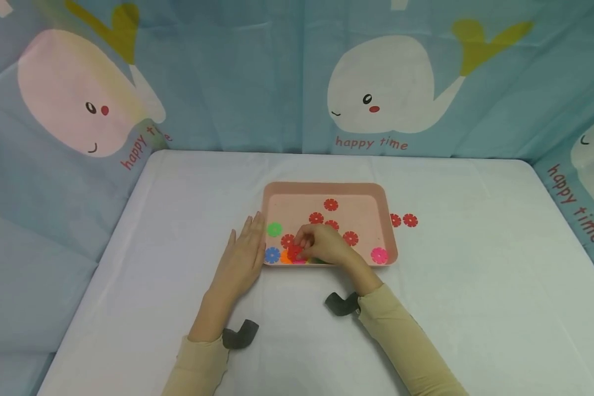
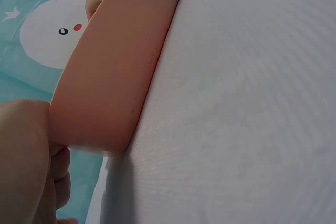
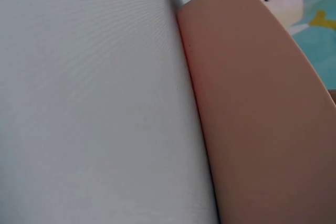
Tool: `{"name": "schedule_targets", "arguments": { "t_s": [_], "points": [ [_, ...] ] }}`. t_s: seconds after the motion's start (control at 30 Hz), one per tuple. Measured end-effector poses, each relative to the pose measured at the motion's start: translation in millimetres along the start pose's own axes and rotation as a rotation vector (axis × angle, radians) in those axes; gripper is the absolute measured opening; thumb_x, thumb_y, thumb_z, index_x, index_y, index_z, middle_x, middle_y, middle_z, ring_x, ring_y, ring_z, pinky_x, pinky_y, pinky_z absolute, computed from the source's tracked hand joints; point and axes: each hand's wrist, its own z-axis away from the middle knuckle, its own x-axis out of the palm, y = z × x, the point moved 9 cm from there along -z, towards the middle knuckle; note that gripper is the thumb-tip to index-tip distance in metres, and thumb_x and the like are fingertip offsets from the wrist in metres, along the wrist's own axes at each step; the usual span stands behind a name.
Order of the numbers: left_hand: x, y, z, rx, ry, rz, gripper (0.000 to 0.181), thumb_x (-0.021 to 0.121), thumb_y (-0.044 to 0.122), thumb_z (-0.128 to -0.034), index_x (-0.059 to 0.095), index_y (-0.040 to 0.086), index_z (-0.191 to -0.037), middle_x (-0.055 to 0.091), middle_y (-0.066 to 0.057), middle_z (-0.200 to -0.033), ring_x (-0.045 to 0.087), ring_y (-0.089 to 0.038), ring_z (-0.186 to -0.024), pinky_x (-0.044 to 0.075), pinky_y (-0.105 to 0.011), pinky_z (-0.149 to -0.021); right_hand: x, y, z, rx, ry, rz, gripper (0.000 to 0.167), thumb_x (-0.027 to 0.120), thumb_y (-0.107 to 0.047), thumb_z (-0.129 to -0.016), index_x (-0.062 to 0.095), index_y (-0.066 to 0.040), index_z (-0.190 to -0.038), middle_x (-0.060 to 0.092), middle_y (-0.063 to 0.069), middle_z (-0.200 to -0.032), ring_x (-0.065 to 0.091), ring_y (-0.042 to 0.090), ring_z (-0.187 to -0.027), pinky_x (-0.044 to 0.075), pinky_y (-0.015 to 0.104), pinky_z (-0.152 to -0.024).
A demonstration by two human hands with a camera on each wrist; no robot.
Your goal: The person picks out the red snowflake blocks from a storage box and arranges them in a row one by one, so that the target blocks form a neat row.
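We see a shallow pink tray (image 1: pixel 326 188) on the white-covered counter (image 1: pixel 475 264). It holds several red discs (image 1: pixel 330 204), a light green disc (image 1: pixel 274 229) by the left wall, a blue disc (image 1: pixel 272 255) in the near left corner and a pink disc (image 1: pixel 379 255) in the near right one. An orange disc (image 1: pixel 286 257) lies beside the blue one, partly covered; what else lies beneath the hand we cannot fully make out. Two more red pieces (image 1: pixel 410 220) lie on the counter just beyond the tray's right wall.

The tray's long axis runs left to right before us. Our right hand (image 1: pixel 326 245) reaches over its near wall, fingers curled, pinching a red flower disc (image 1: pixel 294 252) inside, near the front left. This disc is round, without a long axis; it is bright red with a notched rim. Our left hand (image 1: pixel 242 256), fingers straight and pointing away from us, rests along the tray's left wall.
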Motion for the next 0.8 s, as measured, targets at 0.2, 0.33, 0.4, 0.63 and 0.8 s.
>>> {"name": "schedule_targets", "arguments": {
  "t_s": [0.2,0.33,0.4,0.63,0.8],
  "points": [
    [0.0,-0.5,0.6,0.000,-0.007,0.002,0.057,0.039,0.021,-0.0999,0.018,0.004,-0.151,0.019,-0.007,-0.155,0.017,-0.026,-0.142,0.014,-0.055,-0.111,-4.6,2.1,1.8,-0.002,0.008,-0.100,0.014,0.075,-0.014,-0.080,0.062,-0.011,-0.081,0.060,0.001,-0.075,0.054,0.019,-0.068,0.047,0.028,-0.062],
    [1.2,-1.2,0.6,-0.004,-0.009,0.006,0.057,0.039,0.022,-0.1002,0.017,0.005,-0.151,0.018,-0.006,-0.155,0.017,-0.025,-0.142,0.014,-0.054,-0.112,-9.0,4.5,2.6,0.001,0.029,-0.176,0.013,0.074,-0.015,-0.082,0.062,-0.009,-0.082,0.061,0.003,-0.077,0.055,0.020,-0.074,0.048,0.028,-0.065],
    [2.0,-1.7,0.6,-0.007,-0.008,0.004,0.057,0.038,0.022,-0.1004,0.017,0.006,-0.151,0.018,-0.006,-0.156,0.017,-0.025,-0.142,0.014,-0.054,-0.112,-11.0,6.5,3.3,0.010,0.032,-0.202,0.013,0.073,-0.015,-0.082,0.062,-0.008,-0.083,0.062,0.003,-0.079,0.056,0.020,-0.076,0.048,0.028,-0.067],
    [1.3,0.3,1.7,0.004,-0.001,-0.003,0.057,0.039,0.021,-0.1003,0.017,0.005,-0.151,0.019,-0.007,-0.155,0.018,-0.026,-0.142,0.015,-0.055,-0.111,-26.4,4.3,11.2,-0.012,0.056,-0.222,0.011,0.073,-0.015,-0.082,0.064,-0.009,-0.086,0.064,0.004,-0.083,0.060,0.021,-0.077,0.052,0.032,-0.070],
    [-0.6,0.9,1.3,0.003,0.001,-0.004,0.057,0.040,0.021,-0.1000,0.018,0.004,-0.150,0.020,-0.008,-0.155,0.017,-0.026,-0.142,0.015,-0.055,-0.111,-43.9,2.6,18.1,-0.028,0.100,-0.214,0.011,0.071,-0.012,-0.083,0.063,-0.008,-0.089,0.063,0.006,-0.083,0.061,0.023,-0.077,0.054,0.033,-0.070]
  ]
}}
